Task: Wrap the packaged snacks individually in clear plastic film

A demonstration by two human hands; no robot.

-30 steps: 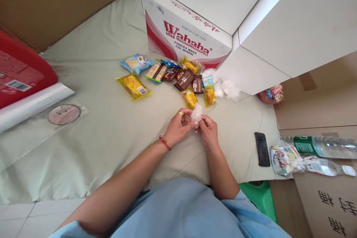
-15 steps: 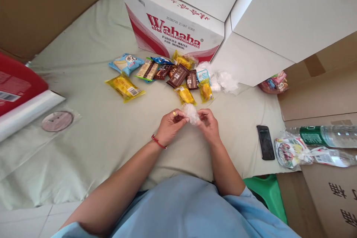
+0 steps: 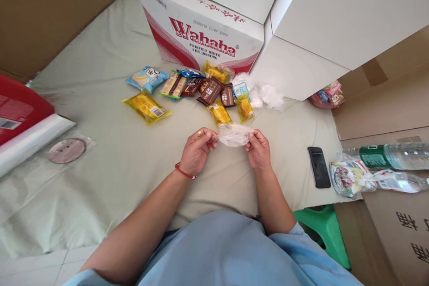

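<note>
A thin clear plastic bag [image 3: 233,135] is stretched sideways between my two hands. My left hand [image 3: 197,149] pinches its left end, and my right hand [image 3: 258,148] pinches the right end. Just beyond the bag lie two small yellow-wrapped snacks, one on the left [image 3: 219,113] and one on the right [image 3: 245,107]. Behind them are dark brown packets [image 3: 210,91], a striped bar pack [image 3: 173,84] and another yellow packet [image 3: 217,71]. Farther left are a light blue snack bag [image 3: 147,78] and a larger yellow packet [image 3: 146,106]. Crumpled clear plastic [image 3: 271,96] rests to the right of the pile.
A white and red Wahaha water carton [image 3: 201,31] stands behind the snacks, with white boxes [image 3: 308,60] to its right. A phone [image 3: 319,167] and plastic bottles [image 3: 398,156] lie at the right. A round disc in clear wrap [image 3: 67,150] lies at the left.
My hands have moved apart, and the bunched plastic bag has been pulled out wide between them. The view has shifted slightly.
</note>
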